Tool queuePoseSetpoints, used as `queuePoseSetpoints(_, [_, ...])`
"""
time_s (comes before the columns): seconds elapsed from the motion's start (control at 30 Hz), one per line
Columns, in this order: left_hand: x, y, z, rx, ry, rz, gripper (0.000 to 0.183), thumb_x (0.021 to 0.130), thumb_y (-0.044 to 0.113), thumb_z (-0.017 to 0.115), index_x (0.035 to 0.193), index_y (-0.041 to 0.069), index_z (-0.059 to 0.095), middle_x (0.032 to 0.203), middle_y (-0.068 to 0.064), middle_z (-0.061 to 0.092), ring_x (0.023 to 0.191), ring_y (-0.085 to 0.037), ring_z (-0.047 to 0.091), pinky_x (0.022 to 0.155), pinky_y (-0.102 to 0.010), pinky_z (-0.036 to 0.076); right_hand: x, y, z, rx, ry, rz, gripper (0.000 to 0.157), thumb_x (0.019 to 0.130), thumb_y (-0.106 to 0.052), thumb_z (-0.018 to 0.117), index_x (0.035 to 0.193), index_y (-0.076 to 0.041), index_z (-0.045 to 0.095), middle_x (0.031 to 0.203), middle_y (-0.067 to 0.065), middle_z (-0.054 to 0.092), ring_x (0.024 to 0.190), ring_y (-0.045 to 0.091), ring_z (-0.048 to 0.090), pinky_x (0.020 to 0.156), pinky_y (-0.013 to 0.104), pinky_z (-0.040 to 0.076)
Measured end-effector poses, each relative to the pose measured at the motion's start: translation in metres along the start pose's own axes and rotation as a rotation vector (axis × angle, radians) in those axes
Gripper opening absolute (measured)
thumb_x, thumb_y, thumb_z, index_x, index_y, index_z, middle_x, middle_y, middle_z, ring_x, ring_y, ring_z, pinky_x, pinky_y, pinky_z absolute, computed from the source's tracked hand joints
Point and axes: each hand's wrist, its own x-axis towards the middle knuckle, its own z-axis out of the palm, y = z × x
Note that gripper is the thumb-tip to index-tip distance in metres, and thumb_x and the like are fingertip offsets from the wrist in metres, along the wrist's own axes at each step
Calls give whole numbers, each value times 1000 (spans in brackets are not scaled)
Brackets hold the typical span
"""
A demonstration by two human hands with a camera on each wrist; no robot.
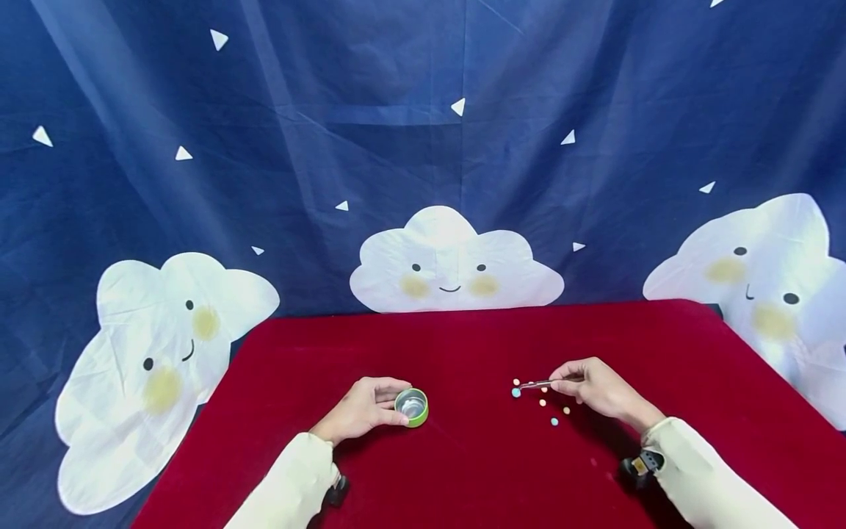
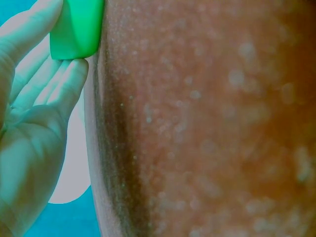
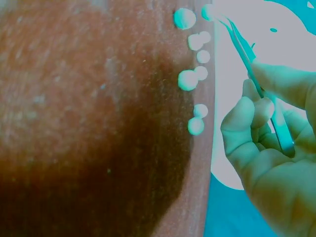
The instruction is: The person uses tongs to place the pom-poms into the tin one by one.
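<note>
My left hand (image 1: 369, 408) holds a small round green tin (image 1: 418, 422) by its side, thumb and fingers around it. The open top shows a silvery inside. In the left wrist view, only part of the tin (image 2: 76, 29) shows between thumb and fingers. My right hand (image 1: 603, 388) pinches metal tweezers (image 1: 537, 384), which point left. At their tips is a blue ball (image 1: 516, 393); in the right wrist view this ball (image 3: 207, 12) sits at the tips, above the cloth's edge. Several small yellow and blue balls, among them a blue ball (image 1: 554, 422), lie near the tweezers.
A dark red cloth (image 1: 463, 470) covers the table. Behind it hangs a blue curtain (image 1: 396, 162) with white clouds and triangles. A dark device (image 1: 640, 470) is worn at my right wrist, another (image 1: 338, 491) at the left.
</note>
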Motion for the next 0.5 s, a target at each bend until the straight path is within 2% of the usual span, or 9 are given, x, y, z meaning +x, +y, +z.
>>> queuePoseSetpoints(0.2, [-1, -1, 0, 17, -3, -9, 55, 80, 3, 83, 128, -9, 61, 120, -18, 68, 117, -34, 63, 94, -30, 52, 1, -7, 1, 23, -8, -14, 9, 90, -4, 72, 97, 0, 74, 73, 8, 63, 58, 12, 50, 51, 23, 43])
queuePoseSetpoints(0.5, [1, 1, -2, 37, -15, -7, 56, 81, 5, 83, 130, -8, 61, 123, -19, 67, 119, -34, 61, 94, -30, 52, 5, -20, 2, 22, -24, -17, 12, 91, -7, 71, 100, 1, 74, 79, 10, 66, 60, 20, 53, 52, 25, 46])
